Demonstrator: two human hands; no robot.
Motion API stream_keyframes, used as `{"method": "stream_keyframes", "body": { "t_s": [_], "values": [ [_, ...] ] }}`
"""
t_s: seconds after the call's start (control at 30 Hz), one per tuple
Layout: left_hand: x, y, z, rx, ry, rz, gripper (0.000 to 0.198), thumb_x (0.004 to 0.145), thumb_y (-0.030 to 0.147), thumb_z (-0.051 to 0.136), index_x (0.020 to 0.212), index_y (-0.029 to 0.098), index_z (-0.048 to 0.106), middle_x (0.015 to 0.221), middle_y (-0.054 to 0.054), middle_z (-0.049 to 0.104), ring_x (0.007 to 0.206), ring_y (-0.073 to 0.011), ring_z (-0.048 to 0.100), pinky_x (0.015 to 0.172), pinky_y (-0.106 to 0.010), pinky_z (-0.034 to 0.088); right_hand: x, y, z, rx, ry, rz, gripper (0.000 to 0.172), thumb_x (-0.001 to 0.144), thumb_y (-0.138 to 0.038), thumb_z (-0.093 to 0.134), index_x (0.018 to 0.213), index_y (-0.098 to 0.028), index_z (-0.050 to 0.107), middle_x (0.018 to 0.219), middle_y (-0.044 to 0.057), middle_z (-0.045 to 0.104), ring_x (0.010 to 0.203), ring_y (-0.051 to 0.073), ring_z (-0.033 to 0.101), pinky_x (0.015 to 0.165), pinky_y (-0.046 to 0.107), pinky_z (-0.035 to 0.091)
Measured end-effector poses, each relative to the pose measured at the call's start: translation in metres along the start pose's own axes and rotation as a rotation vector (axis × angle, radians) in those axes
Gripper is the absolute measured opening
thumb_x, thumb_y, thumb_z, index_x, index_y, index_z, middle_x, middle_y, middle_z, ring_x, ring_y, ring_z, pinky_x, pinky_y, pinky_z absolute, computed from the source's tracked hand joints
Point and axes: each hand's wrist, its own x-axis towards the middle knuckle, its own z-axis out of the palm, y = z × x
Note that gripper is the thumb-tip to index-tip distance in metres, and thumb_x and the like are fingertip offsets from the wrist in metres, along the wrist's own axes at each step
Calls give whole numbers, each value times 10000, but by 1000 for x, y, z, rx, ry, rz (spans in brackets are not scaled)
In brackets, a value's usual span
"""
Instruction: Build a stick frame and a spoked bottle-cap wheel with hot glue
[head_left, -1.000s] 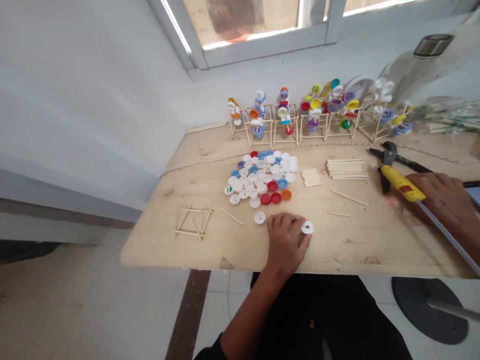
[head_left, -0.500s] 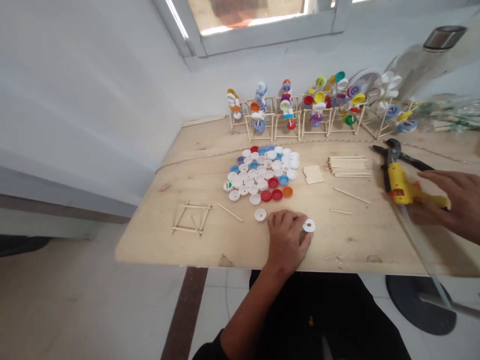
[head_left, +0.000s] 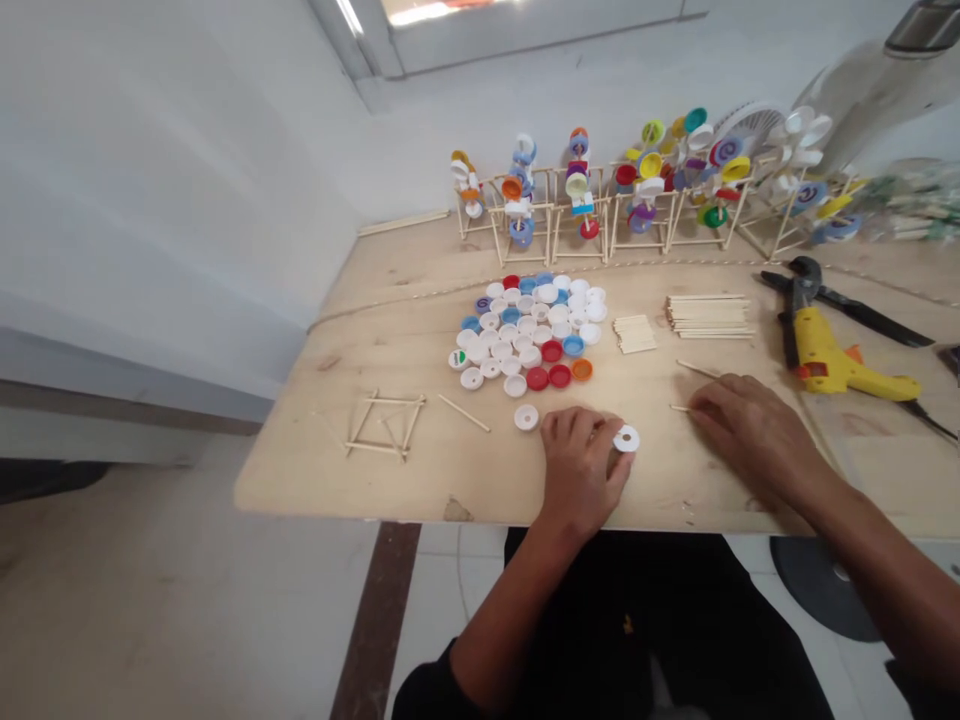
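Left hand point(head_left: 581, 465) pinches white, round, holed plastic cap point(head_left: 634, 441); right hand point(head_left: 757, 432) over short, thin, pale wooden stick point(head_left: 679, 408).
Rim grip near front edge of pale wooden table point(head_left: 300, 480) probably keeps cap's face clear. Right fingers curl down; can't tell if gripping. Yellow plastic glue gun point(head_left: 823, 358) beyond, likely placed for reach.

Soft daylight, white glare at the window point(head_left: 435, 12), faint shadows across the table point(head_left: 300, 450), wide-angle edge distortion.
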Motion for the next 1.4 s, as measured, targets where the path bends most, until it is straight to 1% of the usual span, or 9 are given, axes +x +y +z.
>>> {"method": "stream_keyframes", "body": {
  "t_s": [0.07,0.13,0.2,0.3,0.4,0.63,0.73,1.1,1.4],
  "values": [
    [1,0,-1,-4,6,4,225,788,247,673,1004,190,642,953,-59,615,939,-231,514,884,-438,346,0,-1,0,25,-2,7,185,876,-315,469,754,-216,566,771,61,612,738,222,544,688,359,426],
    [1,1,-2,-11,0,1,221,787,245,676,999,192,641,955,-56,617,938,-227,513,881,-432,348,-2,-7,-1,92,-1,8,184,882,-324,466,762,-219,559,771,56,615,742,222,546,703,367,423],
    [2,1,-2,-15,-15,-7,220,794,249,671,1005,194,640,963,-55,619,945,-227,512,888,-432,346,-5,-18,-3,209,-17,8,166,891,-324,467,801,-223,565,791,45,625,768,214,561,725,363,424],
    [2,1,-2,-9,-38,-16,218,814,264,650,1021,198,640,970,-59,618,963,-231,510,904,-440,340,-9,-37,-4,373,-78,-4,147,905,-309,467,843,-231,575,807,28,637,793,195,570,741,348,423],
    [2,1,-3,-4,-45,-17,210,823,276,640,1019,199,643,962,-58,621,962,-232,510,905,-438,338,-8,-47,-2,427,-106,-17,142,908,-299,474,840,-230,578,793,23,640,780,188,560,744,349,412],
    [3,1,-4,11,-68,-25,206,832,290,623,1017,203,644,973,-59,619,961,-231,508,910,-438,332,-4,-43,3,429,-96,-37,130,910,-291,488,840,-227,577,797,14,644,775,181,550,754,346,386],
    [3,0,-4,5,-80,-26,212,828,291,630,1021,206,642,985,-58,616,973,-233,505,914,-441,331,-4,-42,3,423,-102,-48,129,909,-292,494,843,-227,584,796,13,648,774,180,550,763,349,381],
    [2,0,-3,6,-64,-20,208,836,299,617,1018,202,644,990,-59,612,984,-231,500,921,-433,322,-1,-42,1,387,-124,-72,161,912,-298,478,824,-225,593,794,28,656,765,187,558,743,349,391],
    [3,1,-4,4,-82,-24,218,830,292,626,1029,204,639,996,-60,606,981,-234,501,916,-436,326,-1,-41,1,366,-139,-95,155,920,-294,471,847,-221,587,803,32,651,764,185,551,732,347,391]
  ]
}}
